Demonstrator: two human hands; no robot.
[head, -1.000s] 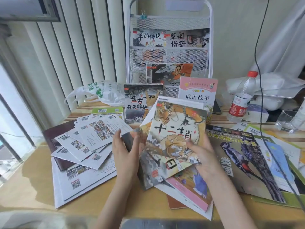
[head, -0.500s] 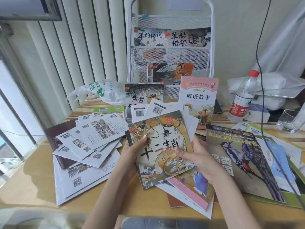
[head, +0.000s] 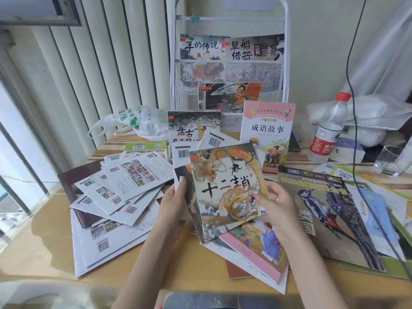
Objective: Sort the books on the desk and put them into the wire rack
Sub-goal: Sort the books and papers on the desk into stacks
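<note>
1. The wire rack (head: 229, 70) stood at the back of the worktop (head: 169, 262) and already held several picture books in its pockets; that matched both earlier frames, so nothing new had gone in yet.
2. The loose spread of books looked undisturbed: the white back-cover pile (head: 116, 192) on the left and the bird book (head: 323, 217) on the right lay as before.
3. The bundle of thin books had changed most. A second ago it was fanned and tilted; now it was squared up, more upright and lifted nearer the camera, with the dragon-cover book (head: 227, 188) in front.
4. The left hand (head: 172, 206) had shifted to the bundle's left edge, its fingers (head: 182, 186) wrapped round and pinching the bundle.
5. The right hand (head: 275, 206) gripped the lower right edge, its fingers (head: 258, 194) pressed on the dragon cover.
6. I judged the gathering step nearly done; the bundle seemed ready to carry to a free pocket in the rack.
</note>
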